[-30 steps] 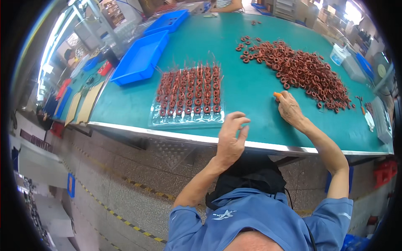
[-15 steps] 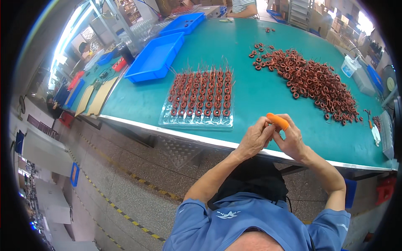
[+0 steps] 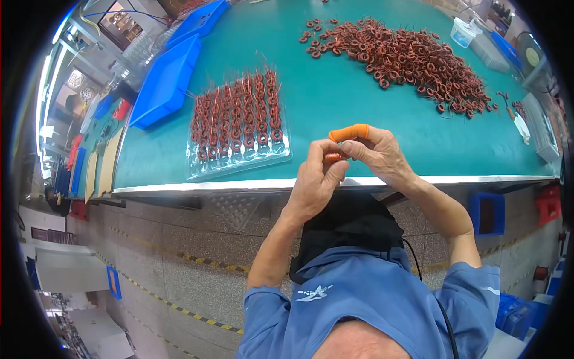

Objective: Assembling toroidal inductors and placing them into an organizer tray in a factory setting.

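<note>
A small copper-wound ring coil (image 3: 332, 158) is pinched between the thumb and fingers of my left hand (image 3: 312, 182), just above the table's front edge. My right hand (image 3: 385, 158) is closed at the coil's upper side, thumb against the bent forefinger. An orange finger sleeve (image 3: 349, 132) covers that forefinger. Whatever the right fingertips grip, perhaps a wire end, is too small to make out. Left of my hands lies a clear plastic tray (image 3: 239, 169), holding rows of similar coils (image 3: 236, 116) with their wire ends sticking up.
A large heap of loose ring coils (image 3: 412, 63) covers the far right of the green table (image 3: 335, 102). Blue bins (image 3: 164, 84) stand at the far left. A white tub (image 3: 463, 33), cutters (image 3: 508, 106) and a clear box (image 3: 541, 128) are along the right side.
My head view has tilted down and turned, so the table sits higher and further left. My hands have shifted, and the coil in my left fingers now shows.
</note>
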The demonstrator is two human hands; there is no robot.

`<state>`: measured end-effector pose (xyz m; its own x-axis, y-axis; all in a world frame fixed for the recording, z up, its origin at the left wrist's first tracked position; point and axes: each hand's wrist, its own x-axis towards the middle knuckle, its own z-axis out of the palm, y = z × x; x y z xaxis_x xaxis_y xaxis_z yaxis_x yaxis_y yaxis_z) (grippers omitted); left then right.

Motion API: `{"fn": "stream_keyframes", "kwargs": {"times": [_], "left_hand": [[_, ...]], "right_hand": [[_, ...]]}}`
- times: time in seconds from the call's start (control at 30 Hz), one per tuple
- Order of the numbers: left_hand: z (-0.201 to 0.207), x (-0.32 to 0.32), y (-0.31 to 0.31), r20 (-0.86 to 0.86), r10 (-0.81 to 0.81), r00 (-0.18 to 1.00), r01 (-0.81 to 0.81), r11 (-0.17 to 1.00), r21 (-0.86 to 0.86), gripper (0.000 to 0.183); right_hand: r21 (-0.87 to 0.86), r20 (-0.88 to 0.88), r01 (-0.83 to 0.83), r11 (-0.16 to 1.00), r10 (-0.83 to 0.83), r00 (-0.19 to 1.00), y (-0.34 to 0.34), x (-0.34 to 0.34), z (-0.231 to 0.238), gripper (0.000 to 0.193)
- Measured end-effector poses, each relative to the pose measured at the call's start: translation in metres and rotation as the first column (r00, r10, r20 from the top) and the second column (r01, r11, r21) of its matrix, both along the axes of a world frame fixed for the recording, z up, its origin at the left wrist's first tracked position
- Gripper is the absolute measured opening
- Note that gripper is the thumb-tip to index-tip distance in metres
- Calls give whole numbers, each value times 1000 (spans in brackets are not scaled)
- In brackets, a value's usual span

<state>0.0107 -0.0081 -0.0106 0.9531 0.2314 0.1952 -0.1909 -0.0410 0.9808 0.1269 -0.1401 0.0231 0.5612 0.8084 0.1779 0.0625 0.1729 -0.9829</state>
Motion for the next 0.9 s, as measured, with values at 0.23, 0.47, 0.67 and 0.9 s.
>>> {"fn": "stream_keyframes", "kwargs": {"times": [0.23,0.47,0.67,0.9], "left_hand": [[13,-18,-23,188,242,952,-286,923,258,34],[8,-8,-10,281,295,913,-365,899,242,19],[18,-9,-6,48,38,998,-27,980,-199,14],[12,-3,-3,64,225,972,-206,953,-221,12]], "right_hand": [[123,621,165,979,-206,756,-5,-2,6,16],[366,892,138,920,-389,229,-8,-21,13,15],[153,630,319,935,-341,698,-10,-13,9,11],[-64,271,280,958,-253,929,9,-14,-11,18]]}}
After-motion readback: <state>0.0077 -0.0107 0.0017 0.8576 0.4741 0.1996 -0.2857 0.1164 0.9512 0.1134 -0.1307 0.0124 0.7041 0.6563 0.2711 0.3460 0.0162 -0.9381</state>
